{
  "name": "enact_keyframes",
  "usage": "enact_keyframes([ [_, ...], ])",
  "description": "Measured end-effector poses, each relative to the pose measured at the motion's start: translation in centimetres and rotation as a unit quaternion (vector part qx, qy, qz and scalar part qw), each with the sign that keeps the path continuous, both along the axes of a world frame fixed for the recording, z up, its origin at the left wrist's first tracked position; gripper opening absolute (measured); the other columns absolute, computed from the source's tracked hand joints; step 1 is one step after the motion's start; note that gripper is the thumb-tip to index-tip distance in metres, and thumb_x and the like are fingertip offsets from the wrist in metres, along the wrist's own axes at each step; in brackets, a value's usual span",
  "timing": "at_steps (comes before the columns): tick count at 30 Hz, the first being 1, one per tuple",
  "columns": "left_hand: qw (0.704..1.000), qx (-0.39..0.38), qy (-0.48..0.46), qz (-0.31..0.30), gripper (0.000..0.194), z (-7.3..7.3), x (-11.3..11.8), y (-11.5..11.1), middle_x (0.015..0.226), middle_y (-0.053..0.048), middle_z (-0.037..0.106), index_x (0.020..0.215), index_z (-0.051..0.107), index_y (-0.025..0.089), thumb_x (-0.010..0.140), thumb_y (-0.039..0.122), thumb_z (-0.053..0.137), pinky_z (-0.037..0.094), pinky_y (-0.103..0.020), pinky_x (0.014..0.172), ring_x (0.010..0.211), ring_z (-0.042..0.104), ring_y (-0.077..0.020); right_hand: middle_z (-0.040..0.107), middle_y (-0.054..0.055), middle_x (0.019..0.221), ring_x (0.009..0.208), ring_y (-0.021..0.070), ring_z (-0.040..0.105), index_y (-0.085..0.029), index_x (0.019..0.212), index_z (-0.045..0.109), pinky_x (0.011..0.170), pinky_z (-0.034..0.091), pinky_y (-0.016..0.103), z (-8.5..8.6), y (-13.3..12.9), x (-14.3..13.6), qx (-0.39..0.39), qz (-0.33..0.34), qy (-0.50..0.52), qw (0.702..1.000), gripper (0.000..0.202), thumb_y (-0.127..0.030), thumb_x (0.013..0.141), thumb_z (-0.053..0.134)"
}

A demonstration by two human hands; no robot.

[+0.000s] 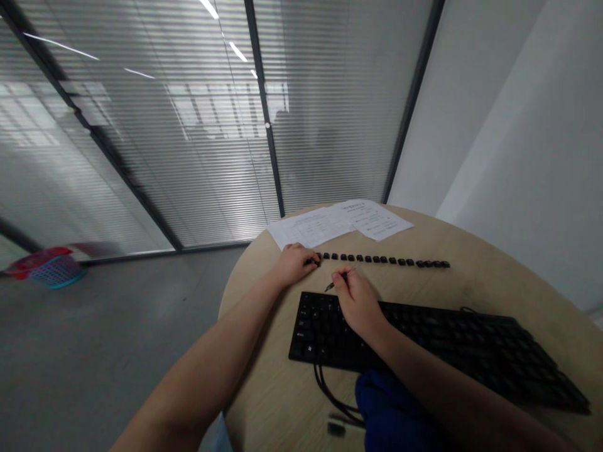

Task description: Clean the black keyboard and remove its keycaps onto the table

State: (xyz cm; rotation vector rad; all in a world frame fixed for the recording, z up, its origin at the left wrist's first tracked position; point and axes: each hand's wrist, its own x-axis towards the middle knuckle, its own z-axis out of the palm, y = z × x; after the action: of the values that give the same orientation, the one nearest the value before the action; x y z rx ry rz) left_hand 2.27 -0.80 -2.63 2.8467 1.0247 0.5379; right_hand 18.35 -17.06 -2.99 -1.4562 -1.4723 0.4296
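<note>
Small black keycaps (375,258) stand in a long row across the round wooden table. At the row's left end, my left hand (296,263) has its fingers closed around a black keycap (309,261). My right hand (358,301) grips a thin dark pointed tool (330,286), its tip down and to the left; its exact kind is too small to tell. Under my right hand and forearm lies a black keyboard (443,320), partly covered by them. The tool's tip is just above the keyboard's upper left edge.
Printed paper sheets (311,229) lie at the table's far edge. A black cable (330,395) with a plug (336,429) runs by the near side, next to blue cloth (386,408). A red and blue basket (54,270) stands on the floor at left. Glass panels with blinds rise behind.
</note>
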Motion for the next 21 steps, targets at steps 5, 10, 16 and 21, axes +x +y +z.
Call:
enact_keyframes([
  [5, 1.000, -0.006, -0.024, -0.005, 0.021, 0.1, -0.2, -0.1, 0.101, -0.004, 0.077, 0.102, 0.076, 0.024, 0.081, 0.025, 0.073, 0.042, -0.041, 0.094, 0.100, 0.063, -0.0257, 0.067, 0.003, 0.075, 0.073, 0.0242, 0.065, -0.026, 0.090, 0.055, 0.067, 0.044, 0.034, 0.1, -0.1, 0.0, 0.003, -0.006, -0.008, 1.000, 0.023, -0.043, 0.099, 0.043],
  [10, 0.997, -0.007, -0.073, -0.011, 0.023, 0.7, -0.8, -0.3, 0.105, -0.005, 0.077, 0.104, 0.075, 0.024, 0.081, 0.024, 0.073, 0.043, -0.041, 0.097, 0.102, 0.063, -0.0247, 0.068, 0.004, 0.078, 0.076, 0.0243, 0.065, -0.025, 0.091, 0.056, 0.070, 0.045, 0.034, 0.0, 0.0, 0.0, 0.014, -0.008, -0.005, 1.000, 0.025, -0.044, 0.099, 0.041],
  [16, 0.987, -0.006, -0.159, -0.023, 0.014, 2.1, -0.8, -1.8, 0.096, -0.006, 0.076, 0.096, 0.074, 0.019, 0.090, 0.024, 0.063, 0.047, -0.034, 0.089, 0.093, 0.065, -0.0211, 0.065, 0.003, 0.074, 0.073, 0.0229, 0.063, -0.025, 0.090, 0.054, 0.069, 0.045, 0.033, 0.0, 0.0, 0.0, 0.017, -0.019, 0.007, 1.000, 0.026, -0.046, 0.098, 0.041],
  [21, 0.986, -0.085, -0.128, -0.068, 0.015, 2.1, 0.1, -2.8, 0.088, -0.004, 0.075, 0.093, 0.074, 0.018, 0.091, 0.023, 0.060, 0.047, -0.028, 0.074, 0.078, 0.065, -0.0165, 0.057, -0.001, 0.067, 0.059, 0.0176, 0.054, -0.024, 0.090, 0.052, 0.058, 0.041, 0.030, 3.3, -0.7, 0.8, 0.020, 0.003, 0.028, 0.999, 0.027, -0.047, 0.098, 0.041],
])
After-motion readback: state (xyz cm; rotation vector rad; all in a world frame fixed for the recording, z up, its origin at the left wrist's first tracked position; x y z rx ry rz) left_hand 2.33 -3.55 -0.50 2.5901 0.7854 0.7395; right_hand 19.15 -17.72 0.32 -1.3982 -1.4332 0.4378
